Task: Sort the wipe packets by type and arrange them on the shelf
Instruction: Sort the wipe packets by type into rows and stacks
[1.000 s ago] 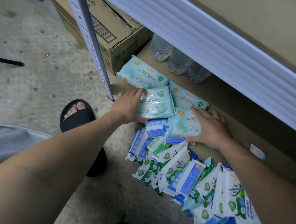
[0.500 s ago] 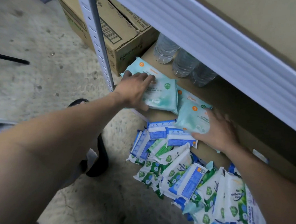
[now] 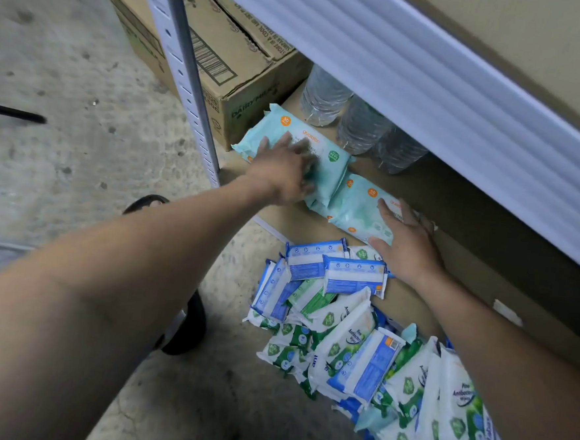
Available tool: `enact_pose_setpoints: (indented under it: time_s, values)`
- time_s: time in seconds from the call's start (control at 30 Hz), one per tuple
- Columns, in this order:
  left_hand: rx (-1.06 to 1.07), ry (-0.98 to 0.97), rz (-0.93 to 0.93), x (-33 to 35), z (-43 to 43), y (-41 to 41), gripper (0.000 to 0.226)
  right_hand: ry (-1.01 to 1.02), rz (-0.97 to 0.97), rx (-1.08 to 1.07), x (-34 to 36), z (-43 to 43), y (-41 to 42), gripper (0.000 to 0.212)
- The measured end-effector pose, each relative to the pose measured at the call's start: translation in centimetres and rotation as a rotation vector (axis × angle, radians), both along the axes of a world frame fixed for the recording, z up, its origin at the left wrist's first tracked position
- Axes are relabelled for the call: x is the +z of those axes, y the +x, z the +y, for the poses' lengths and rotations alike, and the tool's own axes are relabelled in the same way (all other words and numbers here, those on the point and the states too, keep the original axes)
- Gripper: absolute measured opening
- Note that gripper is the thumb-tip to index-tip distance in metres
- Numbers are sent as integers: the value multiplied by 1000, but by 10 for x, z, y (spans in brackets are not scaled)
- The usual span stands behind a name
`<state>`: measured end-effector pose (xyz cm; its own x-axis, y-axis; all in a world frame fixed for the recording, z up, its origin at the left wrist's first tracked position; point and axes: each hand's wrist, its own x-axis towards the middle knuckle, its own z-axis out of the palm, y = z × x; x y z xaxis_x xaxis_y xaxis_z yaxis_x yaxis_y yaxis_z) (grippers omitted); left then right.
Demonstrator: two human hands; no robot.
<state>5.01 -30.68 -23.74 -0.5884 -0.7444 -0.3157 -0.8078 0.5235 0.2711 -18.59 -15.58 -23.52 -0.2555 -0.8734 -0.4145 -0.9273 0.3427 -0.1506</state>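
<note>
Concrete floor (image 3: 63,156), grey and pitted, meets the bottom level of a metal storage rack, whose perforated upright (image 3: 184,85) rises at left and whose white ribbed beam (image 3: 428,92) crosses the top right, seen from the head camera. On the brown shelf board (image 3: 471,212), a printed cardboard box (image 3: 225,43) stands at the far left, with clear water bottles (image 3: 324,98) just to its right under the beam. A teal wipe packet (image 3: 336,157) lies flat in front of the bottles, and the person's left hand (image 3: 281,171), blurred by motion, rests palm-down on it with fingers spread and extended, not curled around it. Just to the right and nearer, touching that packet, lies a second group of teal wipe packets (image 3: 358,211); the right hand (image 3: 407,241) lies against its right end with straight fingers on top and the thumb along the near edge, gripping nothing. Nearer the camera, blue-and-white wipe packets (image 3: 353,275) sit loosely overlapped beside the right wrist, and beyond them toward the near right a jumbled heap of green-and-white antibacterial wipe packets (image 3: 342,340) spills along the front of the shelf. Beneath the left forearm a black sandal (image 3: 188,322) shows on the floor, and a thin dark rod (image 3: 11,116) juts in from the left edge.
</note>
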Motion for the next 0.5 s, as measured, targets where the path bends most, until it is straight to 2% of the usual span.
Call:
enact_pose_setpoints:
  time_s: [0.13, 0.5]
  values:
    - [67, -2, -17, -16, 12, -5, 73, -19, -1, -11, 0, -2, 5, 72]
    - [19, -68, 18, -31, 1, 28, 67, -32, 50, 23, 1, -21, 20, 71]
